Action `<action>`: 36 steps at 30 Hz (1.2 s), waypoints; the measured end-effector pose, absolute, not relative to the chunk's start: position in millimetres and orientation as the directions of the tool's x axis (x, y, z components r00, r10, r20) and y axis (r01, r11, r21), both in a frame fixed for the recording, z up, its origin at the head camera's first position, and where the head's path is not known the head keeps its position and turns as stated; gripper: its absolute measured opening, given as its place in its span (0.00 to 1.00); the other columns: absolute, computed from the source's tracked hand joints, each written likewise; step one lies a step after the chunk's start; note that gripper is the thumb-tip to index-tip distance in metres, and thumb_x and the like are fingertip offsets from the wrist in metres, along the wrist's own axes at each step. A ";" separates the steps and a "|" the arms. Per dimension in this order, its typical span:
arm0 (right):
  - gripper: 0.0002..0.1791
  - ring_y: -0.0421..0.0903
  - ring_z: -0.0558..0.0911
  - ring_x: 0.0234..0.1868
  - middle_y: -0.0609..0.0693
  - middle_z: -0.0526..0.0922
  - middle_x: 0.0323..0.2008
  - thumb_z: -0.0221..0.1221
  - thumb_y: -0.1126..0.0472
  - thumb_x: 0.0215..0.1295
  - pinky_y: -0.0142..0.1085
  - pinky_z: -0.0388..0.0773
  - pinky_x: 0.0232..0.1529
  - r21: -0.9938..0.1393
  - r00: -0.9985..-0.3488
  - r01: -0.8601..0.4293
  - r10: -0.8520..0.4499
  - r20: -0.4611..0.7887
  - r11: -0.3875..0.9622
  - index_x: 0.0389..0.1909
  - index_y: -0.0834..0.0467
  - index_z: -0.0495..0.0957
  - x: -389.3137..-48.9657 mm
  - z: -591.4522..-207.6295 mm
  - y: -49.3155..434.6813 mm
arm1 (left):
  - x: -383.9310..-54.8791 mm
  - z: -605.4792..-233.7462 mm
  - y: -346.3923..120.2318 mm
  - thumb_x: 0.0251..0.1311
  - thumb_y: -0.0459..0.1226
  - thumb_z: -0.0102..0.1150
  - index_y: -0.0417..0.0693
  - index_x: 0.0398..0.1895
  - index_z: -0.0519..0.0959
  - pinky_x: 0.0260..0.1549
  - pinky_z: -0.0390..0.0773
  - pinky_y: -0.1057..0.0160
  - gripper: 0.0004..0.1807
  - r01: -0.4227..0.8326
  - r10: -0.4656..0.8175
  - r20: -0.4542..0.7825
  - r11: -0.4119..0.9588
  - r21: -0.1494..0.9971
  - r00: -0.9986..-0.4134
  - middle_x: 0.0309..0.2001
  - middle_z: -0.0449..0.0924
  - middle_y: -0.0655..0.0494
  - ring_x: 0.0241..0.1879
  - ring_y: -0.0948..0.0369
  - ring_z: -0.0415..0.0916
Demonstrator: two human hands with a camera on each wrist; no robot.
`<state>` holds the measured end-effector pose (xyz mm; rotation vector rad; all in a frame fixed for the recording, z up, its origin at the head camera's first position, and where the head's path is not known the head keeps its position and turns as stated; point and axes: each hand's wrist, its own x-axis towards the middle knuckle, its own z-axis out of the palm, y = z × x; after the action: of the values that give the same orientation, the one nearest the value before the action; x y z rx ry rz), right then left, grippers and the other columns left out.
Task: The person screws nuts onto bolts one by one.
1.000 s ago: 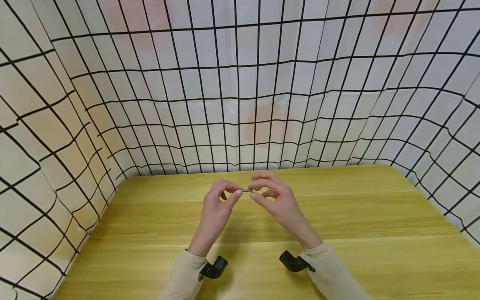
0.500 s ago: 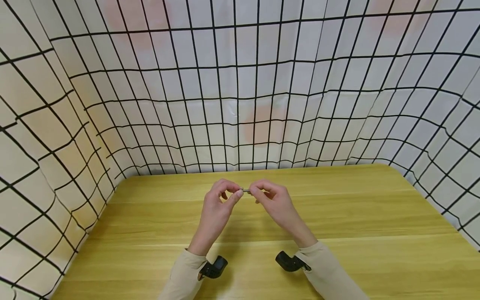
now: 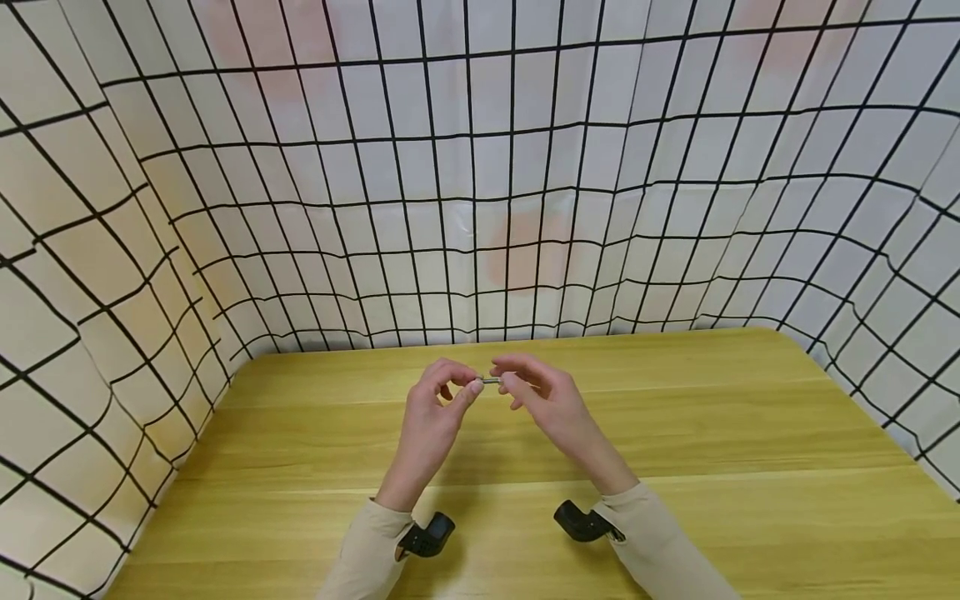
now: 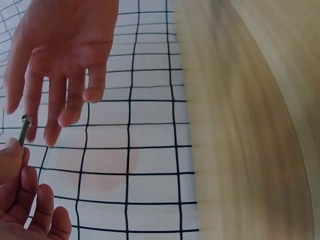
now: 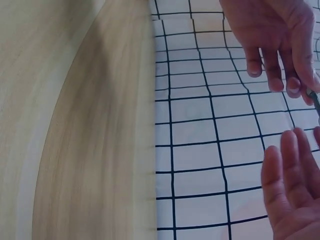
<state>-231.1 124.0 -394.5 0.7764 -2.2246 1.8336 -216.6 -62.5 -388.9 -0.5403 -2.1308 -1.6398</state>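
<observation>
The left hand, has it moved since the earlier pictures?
No, not noticeably: in the head view, the left hand keeps its place against the far edge of the table, pinching a small metal bolt.

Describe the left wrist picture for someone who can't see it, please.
A left hand pinches a small metal bolt, its wider end toward a right hand with extended fingers. A white, black-gridded sheet shows behind them, with a wooden table at the picture's right.
</observation>
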 end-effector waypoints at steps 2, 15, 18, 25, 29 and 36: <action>0.15 0.53 0.79 0.46 0.53 0.80 0.52 0.59 0.64 0.70 0.43 0.79 0.41 -0.849 -0.845 -0.509 -0.271 0.461 0.142 0.56 0.55 0.78 -229.2 -393.6 124.1 | -216.5 -388.6 -63.9 0.64 0.35 0.64 0.47 0.35 0.83 0.38 0.67 0.52 0.02 0.527 0.057 0.530 0.241 0.815 -0.846 0.36 0.79 0.60 0.41 0.59 0.71; 0.11 0.52 0.78 0.44 0.57 0.77 0.52 0.62 0.74 0.63 0.45 0.79 0.41 -0.776 -0.787 -0.607 -0.264 0.558 0.168 0.46 0.66 0.79 -209.3 -365.9 118.4 | -218.9 -384.6 -66.0 0.64 0.36 0.64 0.45 0.36 0.83 0.39 0.66 0.50 0.04 0.526 0.046 0.530 0.214 0.823 -0.847 0.35 0.78 0.57 0.40 0.59 0.71; 0.09 0.49 0.77 0.44 0.55 0.79 0.49 0.61 0.74 0.64 0.44 0.78 0.41 -0.786 -0.797 -0.594 -0.252 0.548 0.170 0.45 0.66 0.80 -208.4 -365.3 119.0 | -218.9 -385.9 -65.8 0.64 0.35 0.64 0.45 0.36 0.83 0.39 0.66 0.49 0.02 0.528 0.046 0.531 0.202 0.825 -0.846 0.35 0.78 0.56 0.40 0.58 0.71; 0.06 0.46 0.77 0.43 0.53 0.81 0.42 0.61 0.71 0.66 0.43 0.75 0.43 -0.815 -0.833 -0.545 -0.233 0.502 0.194 0.43 0.65 0.81 -206.8 -363.8 120.5 | -218.7 -388.3 -63.9 0.62 0.35 0.65 0.44 0.35 0.83 0.38 0.66 0.53 0.03 0.527 0.066 0.526 0.214 0.822 -0.848 0.36 0.79 0.59 0.41 0.59 0.71; 0.04 0.46 0.77 0.41 0.53 0.80 0.39 0.59 0.70 0.68 0.43 0.77 0.41 -0.843 -0.851 -0.510 -0.239 0.467 0.170 0.41 0.66 0.80 -209.9 -366.2 120.9 | -218.6 -389.1 -63.7 0.62 0.35 0.65 0.45 0.34 0.83 0.38 0.66 0.54 0.03 0.534 0.077 0.531 0.223 0.816 -0.844 0.36 0.79 0.61 0.42 0.60 0.71; 0.07 0.45 0.78 0.34 0.61 0.80 0.33 0.55 0.68 0.72 0.42 0.78 0.36 -0.873 -0.863 -0.477 -0.246 0.442 0.106 0.36 0.66 0.80 -227.4 -391.0 121.1 | -218.2 -389.4 -63.2 0.63 0.36 0.64 0.46 0.35 0.84 0.38 0.66 0.47 0.03 0.543 0.097 0.536 0.223 0.810 -0.839 0.36 0.79 0.62 0.41 0.61 0.72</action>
<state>-227.4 121.1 -391.0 0.7271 -2.1902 1.8467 -218.2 -63.2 -389.4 -0.5929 -2.1312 -1.6485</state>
